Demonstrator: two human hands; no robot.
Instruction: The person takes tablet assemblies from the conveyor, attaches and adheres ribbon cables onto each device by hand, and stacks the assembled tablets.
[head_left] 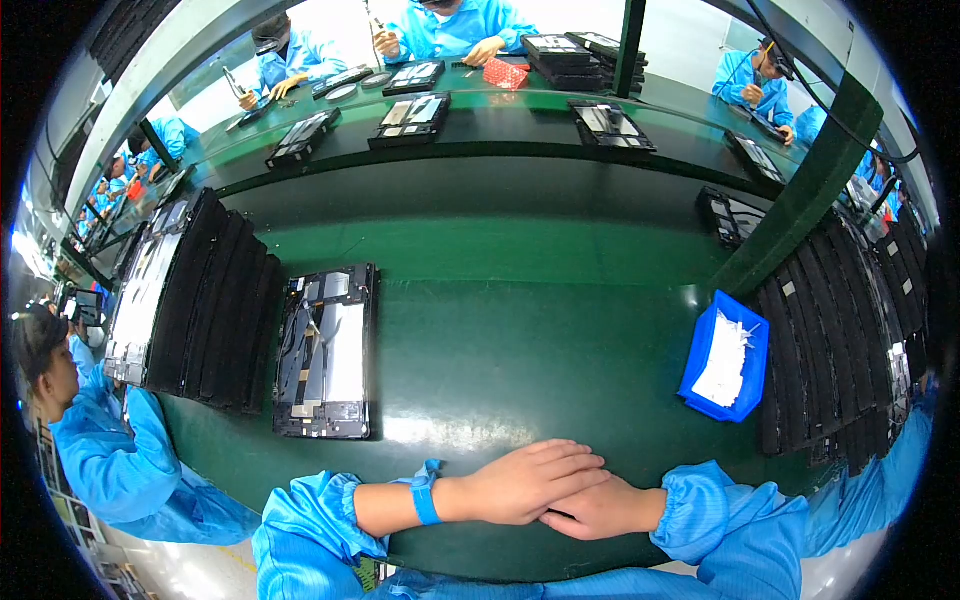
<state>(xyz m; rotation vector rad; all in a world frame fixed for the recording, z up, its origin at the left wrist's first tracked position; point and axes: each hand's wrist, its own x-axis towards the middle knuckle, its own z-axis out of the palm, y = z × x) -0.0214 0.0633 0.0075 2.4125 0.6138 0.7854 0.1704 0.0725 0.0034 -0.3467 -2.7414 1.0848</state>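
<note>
My left hand (520, 484), with a blue band (424, 493) around its wrist, rests across my right hand (607, 508) near the front edge of the green table. Its fingers are stretched out, and I see nothing held in them. The right hand's thumb shows, but its fingers are hidden under the left. Left of the hands, and apart from them, lies a flat tablet-like device (345, 340) in a black frame, its inner parts and cables exposed. A blue bin (696, 372) of small white pieces stands to the right.
A tall stack of black trays (215, 310) rises at the left, another stack (825, 340) at the right. A green post (800, 220) stands behind the bin. Beyond a raised shelf edge lie similar devices (410, 120). People in blue work across the table, and one person (110, 430) is at my left.
</note>
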